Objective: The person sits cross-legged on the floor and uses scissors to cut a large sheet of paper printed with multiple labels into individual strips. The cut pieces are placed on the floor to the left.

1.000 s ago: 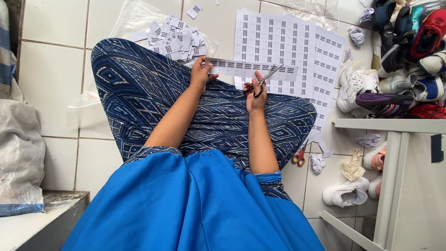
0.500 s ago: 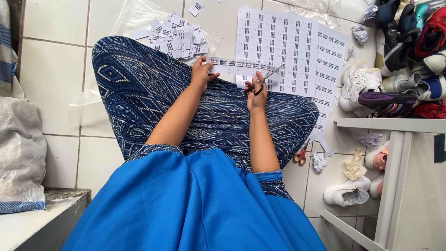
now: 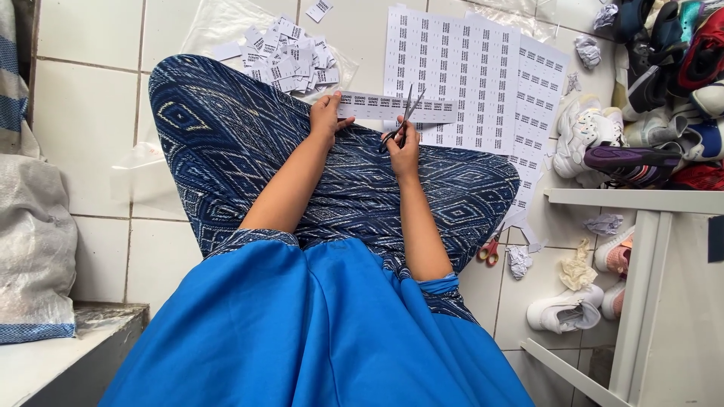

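Note:
My left hand point(image 3: 326, 114) pinches the left end of a long white strip of printed labels point(image 3: 377, 107) held over my knees. In my right hand point(image 3: 403, 143) is a pair of dark scissors point(image 3: 406, 114), blades apart and angled up across the strip near its middle. Behind the strip lie large printed label sheets point(image 3: 460, 68) on the tiled floor. A pile of cut paper labels point(image 3: 290, 56) rests on clear plastic to the upper left. I sit cross-legged in patterned dark-blue trousers and a blue top.
Orange-handled scissors point(image 3: 491, 249) lie on the floor by my right knee. Several shoes point(image 3: 648, 98) are heaped at the right above a white shelf frame point(image 3: 641, 226). White sneakers point(image 3: 566, 310) and crumpled paper point(image 3: 519, 260) lie below. A woven sack point(image 3: 34, 234) stands at left.
The scissors have turned from lying flat along the strip to pointing up across it, with the blades further apart. My left hand keeps its hold on the strip.

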